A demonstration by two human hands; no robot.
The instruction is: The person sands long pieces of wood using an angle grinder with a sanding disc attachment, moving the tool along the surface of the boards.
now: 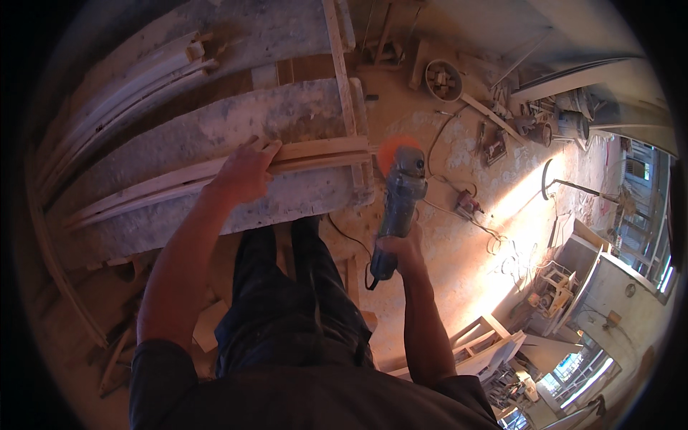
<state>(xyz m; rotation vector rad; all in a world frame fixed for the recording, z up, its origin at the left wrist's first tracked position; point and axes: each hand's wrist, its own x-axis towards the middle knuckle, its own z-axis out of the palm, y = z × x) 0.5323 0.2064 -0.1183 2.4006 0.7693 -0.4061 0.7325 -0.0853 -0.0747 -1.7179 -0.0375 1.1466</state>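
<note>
In my right hand (404,248) is a grey angle grinder (401,195), gripped by its rear body with the head pointing away from me. Its orange disc (390,152) looks blurred and stands just off the right ends of the wooden strips (322,150); whether it touches them I cannot tell. My left hand (249,166) is closed over the strips, which lie side by side along the near edge of a worn, stained workbench (301,188). A dark cord (371,278) hangs from the grinder's rear end.
More long strips (122,93) lie at the bench's far left, and an upright-lying batten (340,68) crosses its right end. On the dusty floor are a bucket of wood offcuts (444,80), a red power tool (469,204) and loose cords (494,240). Wooden frames (487,340) stand at the lower right.
</note>
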